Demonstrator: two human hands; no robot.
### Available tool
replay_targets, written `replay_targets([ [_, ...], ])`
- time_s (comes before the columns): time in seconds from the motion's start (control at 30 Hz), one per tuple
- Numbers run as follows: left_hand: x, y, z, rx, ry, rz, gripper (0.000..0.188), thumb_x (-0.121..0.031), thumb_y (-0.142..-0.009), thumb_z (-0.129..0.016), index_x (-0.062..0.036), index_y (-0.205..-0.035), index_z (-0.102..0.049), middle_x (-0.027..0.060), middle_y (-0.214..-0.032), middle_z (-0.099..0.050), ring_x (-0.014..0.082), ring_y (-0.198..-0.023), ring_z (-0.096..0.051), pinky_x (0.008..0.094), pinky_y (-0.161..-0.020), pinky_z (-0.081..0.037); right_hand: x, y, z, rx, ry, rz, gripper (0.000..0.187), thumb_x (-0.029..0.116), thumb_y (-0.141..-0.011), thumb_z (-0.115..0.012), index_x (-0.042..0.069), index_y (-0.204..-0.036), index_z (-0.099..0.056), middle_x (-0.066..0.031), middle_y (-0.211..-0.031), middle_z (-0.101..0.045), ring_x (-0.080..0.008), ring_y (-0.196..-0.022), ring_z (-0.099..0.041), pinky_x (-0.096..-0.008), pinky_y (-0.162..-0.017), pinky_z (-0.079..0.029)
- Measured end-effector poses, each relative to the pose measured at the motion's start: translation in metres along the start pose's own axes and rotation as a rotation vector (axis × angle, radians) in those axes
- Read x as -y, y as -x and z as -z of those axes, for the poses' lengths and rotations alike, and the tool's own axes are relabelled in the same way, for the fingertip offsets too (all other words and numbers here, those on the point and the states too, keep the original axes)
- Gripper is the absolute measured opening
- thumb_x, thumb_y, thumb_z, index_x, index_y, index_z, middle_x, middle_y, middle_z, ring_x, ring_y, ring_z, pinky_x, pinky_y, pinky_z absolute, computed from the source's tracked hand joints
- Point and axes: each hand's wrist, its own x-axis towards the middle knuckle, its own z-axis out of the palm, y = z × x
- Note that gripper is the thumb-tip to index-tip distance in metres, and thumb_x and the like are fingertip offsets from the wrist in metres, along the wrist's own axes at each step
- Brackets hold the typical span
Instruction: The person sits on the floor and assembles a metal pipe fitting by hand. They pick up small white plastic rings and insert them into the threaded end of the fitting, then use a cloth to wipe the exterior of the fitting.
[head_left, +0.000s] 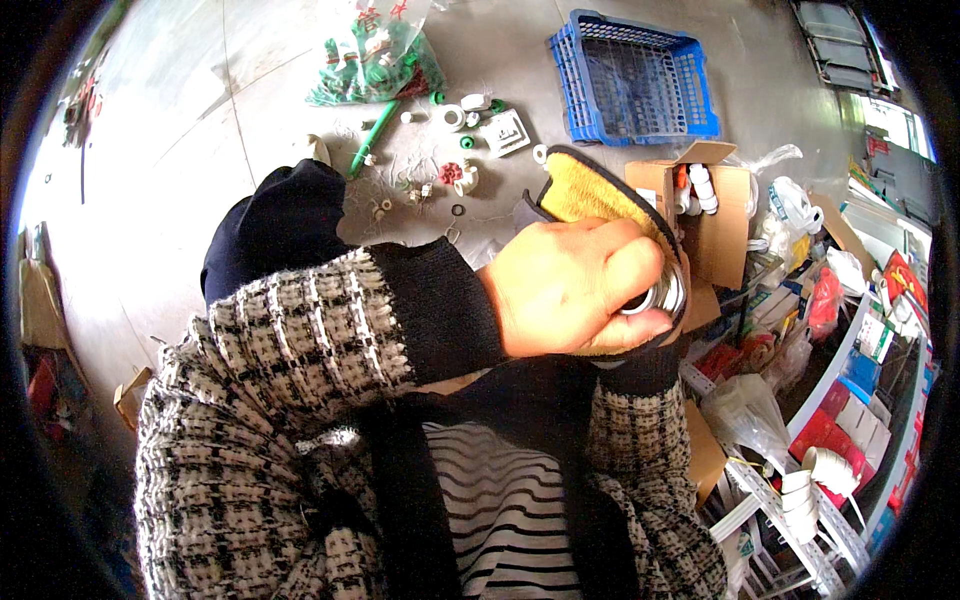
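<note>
My left hand [570,285] reaches across from the left, fingers curled and closed round a shiny round metal piece [660,298]. Only its ringed silver side shows between finger and thumb; its kind I cannot make out. Around and under that hand spreads a yellow cloth with a black edge [590,187], its upper corner standing up beyond my knuckles. My right arm comes up from below in a checked knit sleeve with a black cuff. The cloth and my left hand hide the right hand's fingers behind them.
Small fittings, a green pipe [374,138] and a red valve handle [451,174] lie on the grey floor. Behind them sits a clear bag of green parts [375,65]. A blue crate [640,85] and an opened cardboard box [722,225] stand right; cluttered shelves [830,370] follow.
</note>
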Motion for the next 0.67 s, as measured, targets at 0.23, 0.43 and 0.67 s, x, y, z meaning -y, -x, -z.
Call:
replay_targets([
  [0.23, -0.008, 0.007, 0.008, 0.000, -0.146, -0.310, 0.034, -0.036, -0.072, -0.064, -0.0085, -0.087, -0.050, 0.0047, -0.072, -0.045, 0.0191, -0.063, -0.052, 0.0291, -0.046, -0.045, 0.057, -0.052, -0.071, 0.418, 0.140, -0.417, 0.060, 0.050, -0.084, -0.036, -0.002, -0.111, -0.050, -0.0179, -0.102, -0.056, -0.0279, -0.093, -0.055, -0.0400, -0.083, -0.043],
  [0.43, -0.017, 0.032, -0.004, 0.231, 0.051, -0.197, 0.033, -0.036, -0.073, -0.063, -0.0096, -0.085, -0.048, 0.0047, -0.072, -0.047, 0.0225, -0.063, -0.054, 0.0326, -0.048, -0.046, 0.138, -0.136, -0.076, 1.167, 1.606, 0.941, 0.042, 0.040, -0.074, -0.058, 0.011, -0.103, -0.057, -0.0093, -0.094, -0.059, -0.0257, -0.084, -0.056, -0.0379, -0.065, -0.042],
  [0.67, -0.023, 0.065, -0.004, 0.500, 0.055, 0.162, 0.034, -0.040, -0.082, -0.056, -0.0069, -0.085, -0.049, 0.0114, -0.075, -0.055, 0.0308, -0.071, -0.058, 0.0394, -0.059, -0.048, 0.114, -0.107, -0.050, 1.183, 1.604, 0.463, 0.035, 0.030, -0.084, -0.046, 0.005, -0.109, -0.049, -0.0118, -0.097, -0.056, -0.0264, -0.085, -0.056, -0.0375, -0.071, -0.045],
])
